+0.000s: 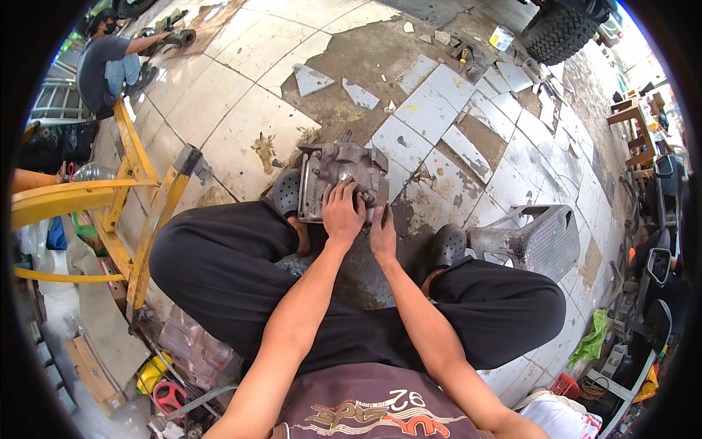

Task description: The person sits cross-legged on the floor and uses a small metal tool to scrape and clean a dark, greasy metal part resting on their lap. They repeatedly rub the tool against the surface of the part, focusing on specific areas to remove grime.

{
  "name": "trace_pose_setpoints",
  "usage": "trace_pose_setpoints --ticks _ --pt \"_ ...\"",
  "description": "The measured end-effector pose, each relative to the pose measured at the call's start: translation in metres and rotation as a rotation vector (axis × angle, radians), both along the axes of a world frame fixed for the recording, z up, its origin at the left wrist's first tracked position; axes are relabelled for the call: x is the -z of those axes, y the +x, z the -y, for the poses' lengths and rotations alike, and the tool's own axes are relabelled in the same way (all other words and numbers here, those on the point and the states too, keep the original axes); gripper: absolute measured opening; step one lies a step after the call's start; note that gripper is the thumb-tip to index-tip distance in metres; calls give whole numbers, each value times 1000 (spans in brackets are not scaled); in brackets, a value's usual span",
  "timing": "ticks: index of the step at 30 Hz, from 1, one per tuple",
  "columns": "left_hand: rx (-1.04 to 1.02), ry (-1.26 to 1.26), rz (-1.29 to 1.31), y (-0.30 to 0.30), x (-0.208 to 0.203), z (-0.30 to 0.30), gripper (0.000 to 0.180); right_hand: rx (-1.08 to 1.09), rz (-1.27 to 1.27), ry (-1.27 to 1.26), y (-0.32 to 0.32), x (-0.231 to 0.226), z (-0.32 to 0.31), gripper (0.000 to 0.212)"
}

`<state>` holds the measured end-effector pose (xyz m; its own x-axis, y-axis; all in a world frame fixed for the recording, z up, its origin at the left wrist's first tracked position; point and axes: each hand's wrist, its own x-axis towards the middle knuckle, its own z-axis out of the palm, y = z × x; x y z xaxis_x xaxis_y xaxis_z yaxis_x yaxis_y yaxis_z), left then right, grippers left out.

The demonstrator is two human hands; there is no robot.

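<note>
brown shirt (pixel 351 384) nearest, a metal housing (pixel 342 159) lies against the fingers (pixel 341 192).

A vehicle repair workshop
Chunky-treaded tyre (pixel 559 34) between one and two o'clock, vehicle mirror (pixel 659 265) at three, yellow metal frame (pixel 162 223) at nine, grimy metal casting (pixel 342 167) at centre.
</note>
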<state>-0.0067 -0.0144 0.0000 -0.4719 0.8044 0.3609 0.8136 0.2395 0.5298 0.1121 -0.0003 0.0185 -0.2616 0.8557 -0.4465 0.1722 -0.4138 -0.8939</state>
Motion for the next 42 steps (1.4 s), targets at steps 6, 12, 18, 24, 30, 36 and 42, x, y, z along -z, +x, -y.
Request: trace_pose_setpoints --ticks 6,12,18,24,30,36,42 --pt "-36 60 -5 -3 7 0 24 68 13 157 -7 34 1 69" --pt "-24 68 -19 0 8 -2 23 122 385 583 -10 53 28 67" --pt "-34 76 -33 0 11 -4 23 49 374 695 -12 52 32 76" --pt "-39 46 -9 0 5 -3 22 96 92 373 -11 38 9 71" --pt "-24 65 -3 -1 7 -2 24 182 -14 191 -15 47 12 68" --pt "-9 74 0 1 5 -2 24 59 290 685 -11 65 26 66" --pt "-9 58 -17 0 6 -1 24 37 305 679 -9 68 30 69"
